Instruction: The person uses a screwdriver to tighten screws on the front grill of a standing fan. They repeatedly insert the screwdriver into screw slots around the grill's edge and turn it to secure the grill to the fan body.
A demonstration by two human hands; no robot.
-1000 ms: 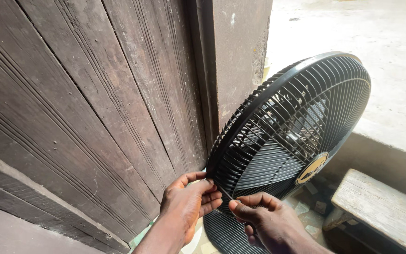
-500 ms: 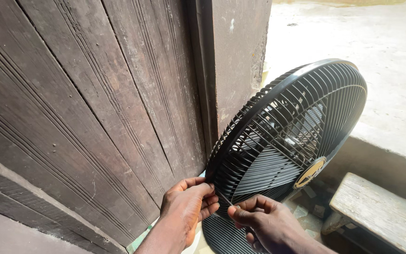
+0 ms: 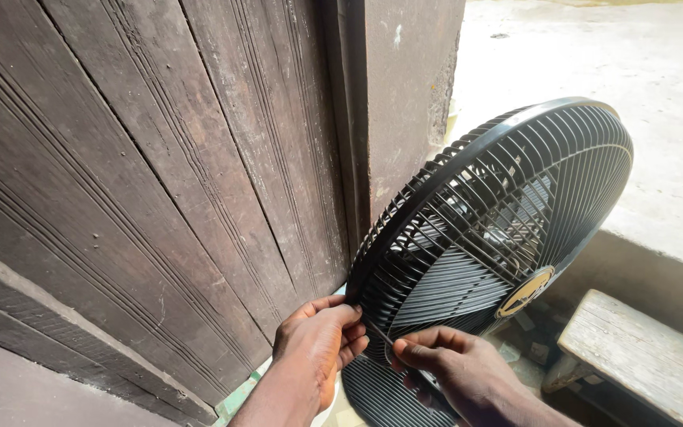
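A black fan head with a round wire grille (image 3: 507, 229) stands tilted in front of a wooden door, a gold badge (image 3: 525, 291) at its centre. My left hand (image 3: 316, 348) grips the lower left rim of the grille. Just beside it, my right hand (image 3: 444, 365) pinches the same rim, fingers closed on the edge where front and back grille meet. A thin pale strip runs between the two hands at the rim. The fan blades show dimly behind the wires.
A dark weathered wooden door (image 3: 160, 174) fills the left. A concrete step and pale floor (image 3: 658, 119) lie behind the fan. A worn wooden bench (image 3: 642, 356) sits at the lower right.
The view has shifted slightly, so the fan sits a little lower and further right. Both hands stay on the lower rim, with the fingers working closer together.
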